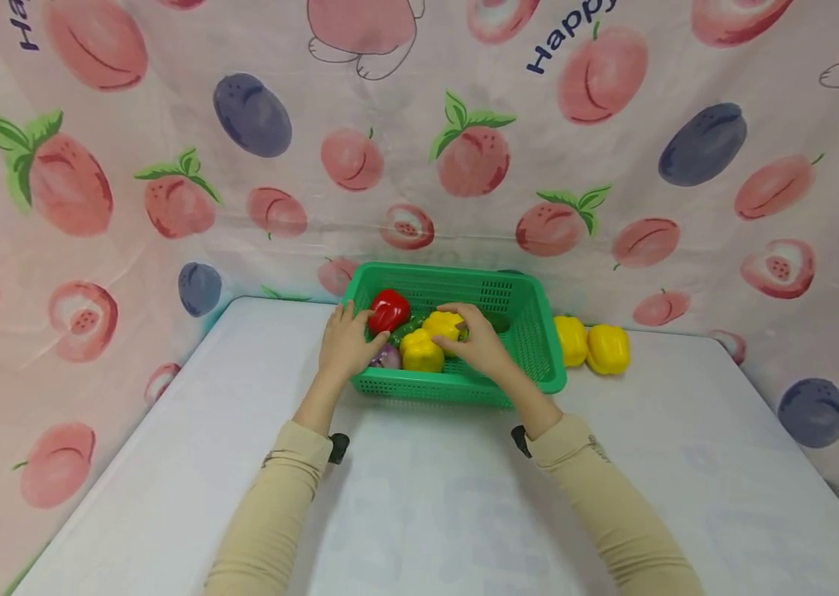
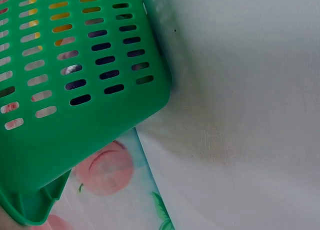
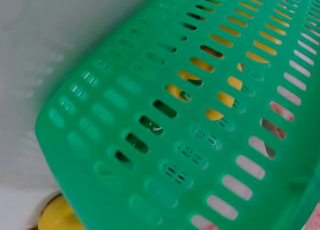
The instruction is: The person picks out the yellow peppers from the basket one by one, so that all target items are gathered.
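A green plastic basket [image 1: 457,387] stands on the white table, seen from outside in both wrist views. My left hand [image 1: 345,343] is over its left rim with fingers spread, beside a red bell pepper [image 1: 390,310] and a round purple vegetable [image 1: 386,358]. My right hand [image 1: 481,341] reaches inside, thumb and fingers curved around a yellow bell pepper [image 1: 443,323]. Closer to the front wall lies another yellow bell pepper [image 1: 422,352]. Dark green vegetables [image 1: 497,321] show partly behind the right hand. Neither wrist view shows the fingers at work.
Two more yellow bell peppers, one [image 1: 572,340] beside the basket's right wall and one [image 1: 608,349] farther right, sit on the white table [image 1: 419,497]. A fruit-printed cloth [image 1: 405,190] hangs right behind the basket and along both sides.
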`<state>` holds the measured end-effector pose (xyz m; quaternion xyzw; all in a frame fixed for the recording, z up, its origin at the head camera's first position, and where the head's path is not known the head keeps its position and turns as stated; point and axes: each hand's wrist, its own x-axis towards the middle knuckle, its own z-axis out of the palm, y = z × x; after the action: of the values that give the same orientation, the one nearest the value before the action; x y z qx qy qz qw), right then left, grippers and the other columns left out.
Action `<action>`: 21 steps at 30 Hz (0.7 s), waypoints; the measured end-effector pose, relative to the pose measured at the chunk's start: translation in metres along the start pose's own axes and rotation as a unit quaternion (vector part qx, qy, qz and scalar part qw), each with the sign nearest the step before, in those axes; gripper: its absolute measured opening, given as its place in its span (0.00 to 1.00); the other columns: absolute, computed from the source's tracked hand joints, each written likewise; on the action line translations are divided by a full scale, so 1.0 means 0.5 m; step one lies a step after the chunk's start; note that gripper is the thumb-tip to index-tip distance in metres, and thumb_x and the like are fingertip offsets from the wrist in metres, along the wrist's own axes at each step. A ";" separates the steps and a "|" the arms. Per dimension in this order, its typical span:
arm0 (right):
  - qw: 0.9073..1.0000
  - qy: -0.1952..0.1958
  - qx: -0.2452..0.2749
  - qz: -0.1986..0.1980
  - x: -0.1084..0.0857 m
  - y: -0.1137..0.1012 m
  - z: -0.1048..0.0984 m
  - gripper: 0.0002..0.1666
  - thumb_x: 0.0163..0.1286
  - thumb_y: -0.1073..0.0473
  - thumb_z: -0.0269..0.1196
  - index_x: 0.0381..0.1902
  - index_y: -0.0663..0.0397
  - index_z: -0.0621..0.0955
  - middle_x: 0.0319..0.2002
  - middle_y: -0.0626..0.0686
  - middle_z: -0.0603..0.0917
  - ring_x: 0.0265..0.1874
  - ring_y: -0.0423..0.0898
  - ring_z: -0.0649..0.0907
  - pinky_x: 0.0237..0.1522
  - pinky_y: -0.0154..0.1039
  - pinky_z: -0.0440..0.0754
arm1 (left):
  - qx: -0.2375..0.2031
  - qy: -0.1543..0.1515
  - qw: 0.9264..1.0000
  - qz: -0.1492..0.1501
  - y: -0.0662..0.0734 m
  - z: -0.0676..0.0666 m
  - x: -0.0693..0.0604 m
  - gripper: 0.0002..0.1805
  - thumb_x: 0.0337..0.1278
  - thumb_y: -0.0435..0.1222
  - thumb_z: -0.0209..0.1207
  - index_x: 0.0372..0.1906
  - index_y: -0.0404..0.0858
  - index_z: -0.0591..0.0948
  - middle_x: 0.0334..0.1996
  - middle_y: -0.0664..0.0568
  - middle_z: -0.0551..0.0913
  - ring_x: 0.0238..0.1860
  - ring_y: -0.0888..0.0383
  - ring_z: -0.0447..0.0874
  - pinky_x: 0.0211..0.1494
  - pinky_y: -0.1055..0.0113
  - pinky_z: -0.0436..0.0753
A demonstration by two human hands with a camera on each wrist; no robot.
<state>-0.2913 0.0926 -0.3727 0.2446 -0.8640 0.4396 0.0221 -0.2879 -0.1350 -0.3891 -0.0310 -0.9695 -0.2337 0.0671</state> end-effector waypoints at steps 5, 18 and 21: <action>1.000 -0.019 -0.020 -0.014 0.005 0.005 0.016 0.30 0.64 0.55 0.63 0.62 0.57 0.70 0.63 0.63 0.67 0.59 0.64 0.71 0.59 0.57 0.74 | 0.002 -0.005 1.000 -0.001 0.003 0.000 0.002 0.31 0.63 0.51 0.51 0.65 0.37 0.68 0.72 0.32 0.52 0.73 0.35 0.45 0.75 0.45 0.48; 0.994 -0.046 -0.101 -0.025 0.020 -0.002 0.045 0.29 0.64 0.56 0.63 0.61 0.61 0.72 0.61 0.63 0.71 0.58 0.61 0.74 0.61 0.56 0.73 | -0.012 0.000 1.000 0.002 -0.001 0.010 0.008 0.31 0.63 0.52 0.50 0.64 0.38 0.69 0.71 0.32 0.54 0.74 0.36 0.44 0.76 0.45 0.48; 0.988 -0.044 -0.145 -0.026 0.028 -0.001 0.055 0.28 0.65 0.55 0.63 0.60 0.60 0.73 0.60 0.62 0.72 0.56 0.59 0.76 0.59 0.53 0.76 | -0.006 -0.004 1.000 -0.002 0.001 0.002 0.004 0.30 0.64 0.50 0.50 0.65 0.37 0.69 0.72 0.32 0.53 0.74 0.36 0.44 0.76 0.45 0.48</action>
<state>-0.2985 0.0656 -0.3855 0.2807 -0.9120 0.2976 0.0308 -0.2898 -0.1338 -0.3895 -0.0303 -0.9683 -0.2399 0.0629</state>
